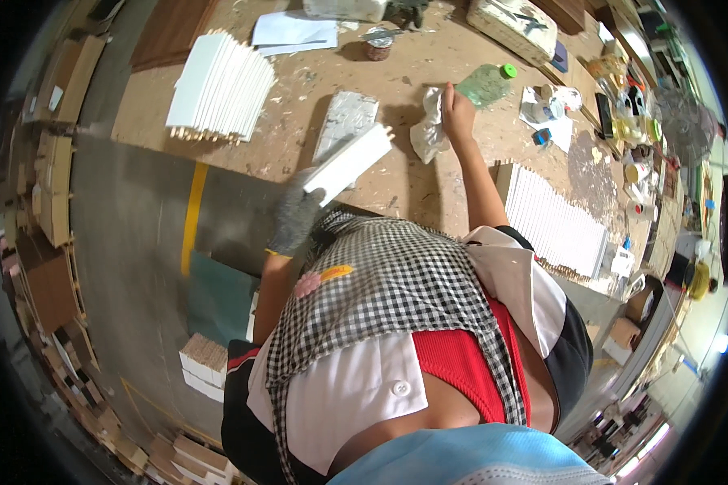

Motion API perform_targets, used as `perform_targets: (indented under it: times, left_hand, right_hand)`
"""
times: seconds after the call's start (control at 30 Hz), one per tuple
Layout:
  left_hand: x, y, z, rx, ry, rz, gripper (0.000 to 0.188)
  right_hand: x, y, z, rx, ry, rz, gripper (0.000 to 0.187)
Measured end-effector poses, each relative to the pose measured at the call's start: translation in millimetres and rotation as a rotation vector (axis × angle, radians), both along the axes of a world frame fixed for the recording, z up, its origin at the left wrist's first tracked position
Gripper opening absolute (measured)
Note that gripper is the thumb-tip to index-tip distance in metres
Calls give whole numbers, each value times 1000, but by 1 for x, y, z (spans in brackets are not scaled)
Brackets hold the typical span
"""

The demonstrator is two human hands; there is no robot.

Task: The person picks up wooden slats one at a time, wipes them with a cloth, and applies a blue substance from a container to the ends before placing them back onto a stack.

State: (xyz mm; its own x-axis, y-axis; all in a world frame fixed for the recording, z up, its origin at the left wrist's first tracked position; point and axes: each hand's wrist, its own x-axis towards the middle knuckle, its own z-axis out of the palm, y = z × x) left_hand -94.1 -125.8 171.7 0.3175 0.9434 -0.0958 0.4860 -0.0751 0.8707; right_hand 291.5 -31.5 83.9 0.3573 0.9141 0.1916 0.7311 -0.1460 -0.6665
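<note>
My left hand [291, 214], in a dark grey glove, grips a small white board [349, 164] by its near end. Short wooden dowels stick out of the board's far end. The board is tilted above a paint-smeared block [346, 121] on the workbench [299, 162]. Bare and ungloved, my right hand [459, 113] is closed on a crumpled white cloth or paper [429, 129] that hangs to its left. Right beside that hand is a clear green plastic bottle [484, 86] with a bright green cap; whether they touch I cannot tell.
A row of white boards with dowels [221, 87] stands at the left, another row [554, 218] at the right. White paper sheets [295, 32], a small jar [378, 47] and a paint-stained block [514, 28] lie at the back. Bottles and cups [635, 129] crowd the right.
</note>
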Motion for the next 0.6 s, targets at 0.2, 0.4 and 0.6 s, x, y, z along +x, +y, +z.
perform_targets:
  times: [0.2,0.4,0.6]
  left_hand:
    - [6,39,-18,-248,-220,118,39]
    - [-3,72,7,-157,459,24,48]
    - [14,73,33,546,624,-28,62]
  right_hand:
    - [-2,-66,53,-59,-71,138,35]
    - [138,-128,22,-305,-147,-369,22]
    - [247,-96,-18,-515,-144,-727,63]
